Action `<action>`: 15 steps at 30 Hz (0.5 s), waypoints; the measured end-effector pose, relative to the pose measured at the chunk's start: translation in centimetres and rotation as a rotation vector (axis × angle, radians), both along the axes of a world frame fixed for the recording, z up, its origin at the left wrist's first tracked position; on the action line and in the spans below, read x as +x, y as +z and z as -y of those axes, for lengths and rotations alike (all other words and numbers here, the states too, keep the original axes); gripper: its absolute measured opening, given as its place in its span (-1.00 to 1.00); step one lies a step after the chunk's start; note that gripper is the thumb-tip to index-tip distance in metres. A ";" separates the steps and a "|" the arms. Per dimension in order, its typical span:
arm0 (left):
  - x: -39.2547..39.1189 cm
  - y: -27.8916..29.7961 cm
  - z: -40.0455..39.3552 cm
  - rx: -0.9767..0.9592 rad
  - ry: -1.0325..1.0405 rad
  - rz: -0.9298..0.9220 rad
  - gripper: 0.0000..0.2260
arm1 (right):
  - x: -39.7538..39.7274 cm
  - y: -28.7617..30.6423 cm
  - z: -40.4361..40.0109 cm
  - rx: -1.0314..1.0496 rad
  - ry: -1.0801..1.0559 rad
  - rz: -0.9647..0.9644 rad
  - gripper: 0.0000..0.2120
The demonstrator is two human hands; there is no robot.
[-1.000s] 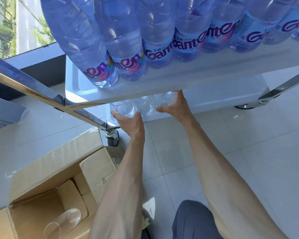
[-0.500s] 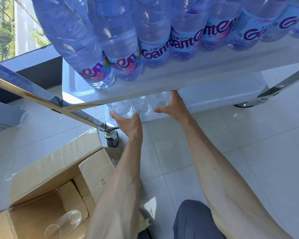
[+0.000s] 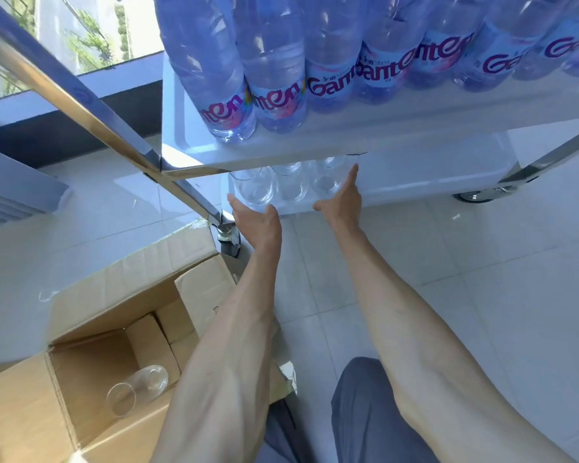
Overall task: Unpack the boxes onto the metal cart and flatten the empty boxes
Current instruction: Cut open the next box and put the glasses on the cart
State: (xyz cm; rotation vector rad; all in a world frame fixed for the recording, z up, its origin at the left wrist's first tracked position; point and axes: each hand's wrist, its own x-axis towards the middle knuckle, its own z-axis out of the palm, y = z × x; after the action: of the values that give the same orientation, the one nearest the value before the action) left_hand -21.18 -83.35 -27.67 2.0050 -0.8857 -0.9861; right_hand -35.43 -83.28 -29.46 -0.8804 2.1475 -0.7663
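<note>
Your left hand (image 3: 259, 225) hangs just in front of the metal cart (image 3: 415, 142), at the edge of its lower shelf, fingers straight and loosely spread, holding nothing. Your right hand (image 3: 343, 200) is beside it at the same shelf edge, forefinger stretched up along the rightmost glass and thumb out to the side; it grips nothing either, though you cannot tell whether that finger touches the glass. The glasses (image 3: 281, 183) stand upright in a row on the cart's lower shelf, just behind both hands and partly hidden under the upper shelf. On the cart's upper shelf, water bottles (image 3: 281, 78) stand packed side by side. The cardboard box (image 3: 97, 312) sits open on the floor left of the cart, close to its front wheel (image 3: 229, 243), flaps spread outward. One more glass (image 3: 137, 389) lies on its side in the bottom of that box, well apart from the cart's shelves.
</note>
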 end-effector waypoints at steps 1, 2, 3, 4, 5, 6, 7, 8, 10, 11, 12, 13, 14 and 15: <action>0.3 0.4 -0.5 -0.022 -0.018 0.002 -0.27 | 0.6 0.3 -0.5 0.006 -0.026 -0.013 0.06; 0.5 0.6 -0.8 -0.039 -0.030 -0.005 -0.30 | 1.2 0.7 -1.0 0.009 -0.059 -0.026 -0.01; 0.8 0.8 -1.3 -0.047 -0.038 -0.012 -0.34 | 1.8 0.7 -1.7 0.007 -0.095 -0.037 -0.09; 1.4 1.0 -1.9 -0.055 -0.038 -0.021 -0.38 | 2.6 0.9 -2.7 -0.009 -0.128 -0.045 -0.16; 1.8 1.5 -2.6 -0.055 -0.034 -0.024 -0.45 | 3.3 1.0 -3.7 -0.029 -0.159 -0.051 -0.22; 2.6 2.1 -3.3 -0.059 -0.019 -0.010 -0.53 | 4.2 1.2 -4.8 -0.053 -0.181 -0.060 -0.28; 3.2 2.9 -4.2 -0.078 0.000 0.015 -0.61 | 5.1 1.3 -6.0 -0.074 -0.199 -0.080 -0.35; 3.8 3.6 -5.0 -0.109 0.032 0.033 -0.69 | 6.0 1.5 -7.0 -0.094 -0.214 -0.098 -0.43; 6.3 4.9 -7.1 -0.196 0.131 0.054 -0.79 | 8.7 2.5 -9.0 -0.157 -0.232 -0.109 -0.59; 8.0 5.3 -8.2 -0.228 0.179 0.058 -0.80 | 10.4 3.0 -9.9 -0.193 -0.230 -0.106 -0.66; 9.5 5.2 -9.1 -0.243 0.212 0.070 -0.80 | 11.8 3.2 -10.6 -0.219 -0.223 -0.110 -0.70; 11.0 5.0 -10.0 -0.238 0.236 0.091 -0.80 | 13.2 3.5 -11.0 -0.246 -0.209 -0.110 -0.72; 13.2 4.6 -11.1 -0.219 0.260 0.126 -0.79 | 15.0 3.8 -11.7 -0.273 -0.180 -0.104 -0.74; 15.0 4.2 -12.1 -0.182 0.278 0.163 -0.78 | 16.6 4.2 -12.1 -0.299 -0.149 -0.093 -0.76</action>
State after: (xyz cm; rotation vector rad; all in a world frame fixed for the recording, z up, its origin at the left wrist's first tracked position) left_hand -6.17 -71.24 -23.51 2.0046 -0.7276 -0.5741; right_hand -18.86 -71.16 -25.29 -0.9278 2.2347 -1.1650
